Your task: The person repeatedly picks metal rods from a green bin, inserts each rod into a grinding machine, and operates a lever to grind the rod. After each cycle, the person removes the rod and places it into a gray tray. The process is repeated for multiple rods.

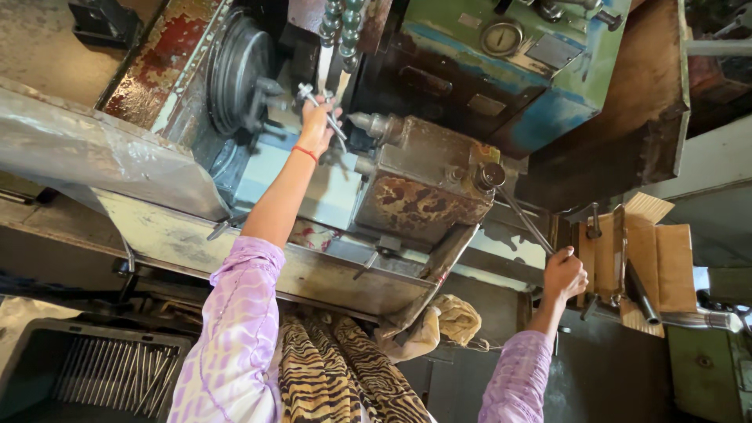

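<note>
Your left hand (317, 125) grips a thin metal rod (323, 110) by the lathe's chuck (235, 70), its long axis running slantwise. Your right hand (564, 274) closes around the long lever (521, 215), which slopes from the rusty carriage (423, 192) toward you.

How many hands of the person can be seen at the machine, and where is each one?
2. The left hand reaches up to a small metal handle near the round chuck. The right hand grips the end of a long lever at the machine's right side.
</note>
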A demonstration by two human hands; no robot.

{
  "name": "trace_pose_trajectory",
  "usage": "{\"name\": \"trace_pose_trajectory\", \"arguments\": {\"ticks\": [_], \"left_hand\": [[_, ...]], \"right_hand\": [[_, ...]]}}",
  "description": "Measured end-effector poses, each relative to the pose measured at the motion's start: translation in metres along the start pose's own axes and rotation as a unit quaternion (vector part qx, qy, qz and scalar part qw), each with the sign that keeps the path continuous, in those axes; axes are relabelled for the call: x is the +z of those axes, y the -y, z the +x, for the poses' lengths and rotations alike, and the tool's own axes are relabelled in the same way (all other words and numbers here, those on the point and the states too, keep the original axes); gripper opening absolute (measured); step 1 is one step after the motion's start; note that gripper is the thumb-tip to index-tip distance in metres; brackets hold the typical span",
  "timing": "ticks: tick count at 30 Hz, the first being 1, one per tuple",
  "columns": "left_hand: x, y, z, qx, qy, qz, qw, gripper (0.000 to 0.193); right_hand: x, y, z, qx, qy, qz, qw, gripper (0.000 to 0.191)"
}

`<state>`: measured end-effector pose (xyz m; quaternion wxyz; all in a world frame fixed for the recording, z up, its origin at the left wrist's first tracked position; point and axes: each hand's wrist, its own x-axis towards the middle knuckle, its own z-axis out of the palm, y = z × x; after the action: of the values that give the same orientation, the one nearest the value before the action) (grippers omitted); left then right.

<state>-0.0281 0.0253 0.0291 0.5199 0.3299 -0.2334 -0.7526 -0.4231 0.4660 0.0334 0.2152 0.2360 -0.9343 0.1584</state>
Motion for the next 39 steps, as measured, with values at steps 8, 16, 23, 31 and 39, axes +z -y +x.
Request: {"name": "trace_pose_trajectory", "arguments": {"ticks": [8, 16, 23, 31, 39], "left_hand": [[0.019, -0.004, -0.012, 0.032, 0.016, -0.021, 0.999, 0.051], [0.003, 0.009, -0.004, 0.009, -0.046, 0.001, 0.999, 0.054], [-0.014, 0.002, 0.002, -0.029, -0.102, -0.004, 0.994, 0.052], [-0.023, -0.010, 0.004, 0.063, -0.104, -0.137, 0.983, 0.064], [-0.021, -0.016, -0.003, 0.092, -0.047, -0.212, 0.972, 0.071]], "right_hand": [[0.002, -0.001, 0.000, -0.005, -0.014, 0.005, 1.000, 0.056], [0.003, 0.000, -0.002, -0.013, -0.024, 0.021, 0.999, 0.056], [0.000, 0.001, -0.002, -0.028, -0.027, 0.020, 0.999, 0.055], [0.000, 0.000, -0.001, 0.003, 0.014, 0.019, 1.000, 0.057], [-0.007, -0.005, -0.022, 0.032, 0.125, -0.003, 0.992, 0.063]]}}
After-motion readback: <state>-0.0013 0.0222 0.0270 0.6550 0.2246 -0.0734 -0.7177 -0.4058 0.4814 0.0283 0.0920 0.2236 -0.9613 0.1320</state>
